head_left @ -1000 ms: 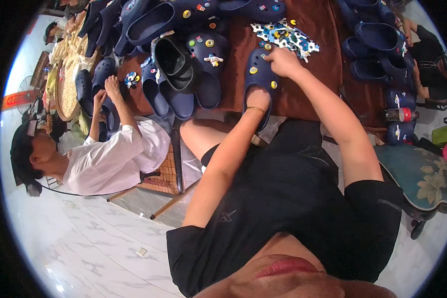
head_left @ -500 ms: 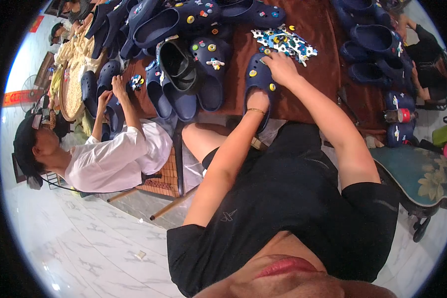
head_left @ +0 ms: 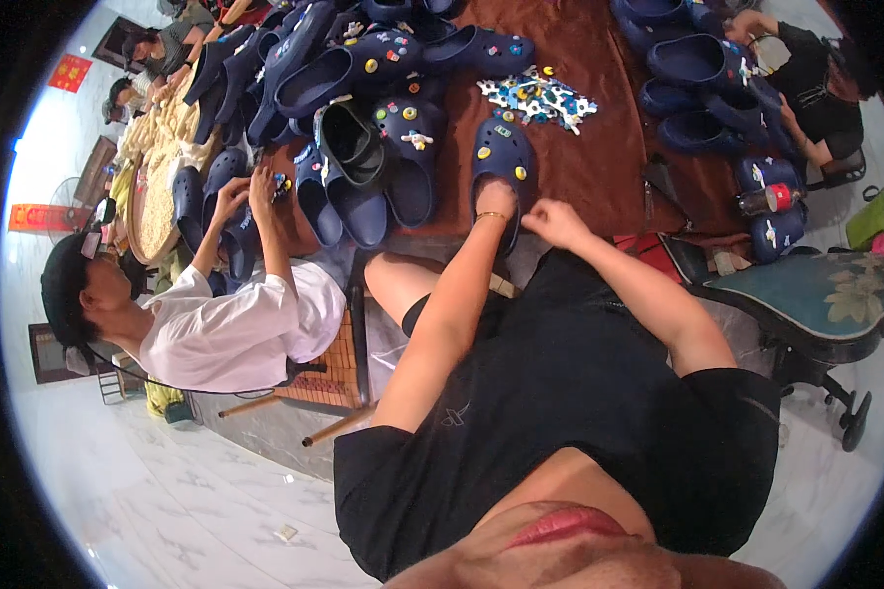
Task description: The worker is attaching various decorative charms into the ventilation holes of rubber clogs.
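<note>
My left hand (head_left: 496,197) reaches into the foot opening of a navy clog (head_left: 502,147) at the table's front edge. Its fingers are hidden inside the shoe. Several small yellow and green charms sit on the clog's upper. Just right of the clog's heel, apart from it, my right hand (head_left: 557,224) has its fingers curled together. Whether something small is between them cannot be made out. Beyond the clog's toe lies a pile of white, blue and yellow charms (head_left: 540,101).
Many navy clogs (head_left: 383,61) crowd the table's left side, with a black shoe (head_left: 352,147) among them. More clogs (head_left: 692,64) and a bottle (head_left: 768,199) are at right. A co-worker in a white shirt (head_left: 216,329) sits left. A green-topped stool (head_left: 805,294) stands right.
My right hand has drawn back from the clog's toe to beside its heel, uncovering a charm near the toe. The left hand stays inside the clog. The whole view has shifted slightly.
</note>
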The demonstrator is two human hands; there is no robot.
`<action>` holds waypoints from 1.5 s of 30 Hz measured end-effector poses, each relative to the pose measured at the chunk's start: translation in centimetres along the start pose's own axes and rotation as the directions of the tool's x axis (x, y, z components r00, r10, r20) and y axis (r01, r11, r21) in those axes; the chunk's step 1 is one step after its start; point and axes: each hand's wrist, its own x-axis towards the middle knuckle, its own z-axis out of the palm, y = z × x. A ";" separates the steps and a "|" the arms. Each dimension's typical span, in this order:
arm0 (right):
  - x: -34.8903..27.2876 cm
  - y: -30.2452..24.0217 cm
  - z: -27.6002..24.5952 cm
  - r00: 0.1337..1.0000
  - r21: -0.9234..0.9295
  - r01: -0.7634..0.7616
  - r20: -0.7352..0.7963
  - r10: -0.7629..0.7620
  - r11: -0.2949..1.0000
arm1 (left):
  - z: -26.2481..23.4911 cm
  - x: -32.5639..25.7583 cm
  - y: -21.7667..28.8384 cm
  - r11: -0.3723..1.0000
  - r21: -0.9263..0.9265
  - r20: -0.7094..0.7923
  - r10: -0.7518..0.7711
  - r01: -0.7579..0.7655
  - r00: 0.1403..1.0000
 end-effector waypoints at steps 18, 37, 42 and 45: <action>4.3 -0.7 -5.5 0.967 0.582 -0.116 -0.120 0.226 0.805 | -5.7 -7.6 4.4 0.761 -0.300 -0.678 0.254 -0.575 0.690; 21.0 4.0 -4.6 0.902 0.141 0.116 -0.430 -0.044 0.983 | -5.1 -6.5 -0.9 0.868 -0.303 -0.554 0.176 -0.394 0.814; 23.5 0.3 -4.9 0.766 -0.204 0.249 -0.557 -0.321 0.947 | -1.4 -1.9 -1.1 0.884 -0.275 -0.523 0.193 -0.379 0.830; 25.0 -2.9 -6.1 0.810 -0.313 0.248 -0.452 -0.374 0.917 | 0.0 -0.2 -2.2 0.925 -0.218 -0.502 0.168 -0.312 0.848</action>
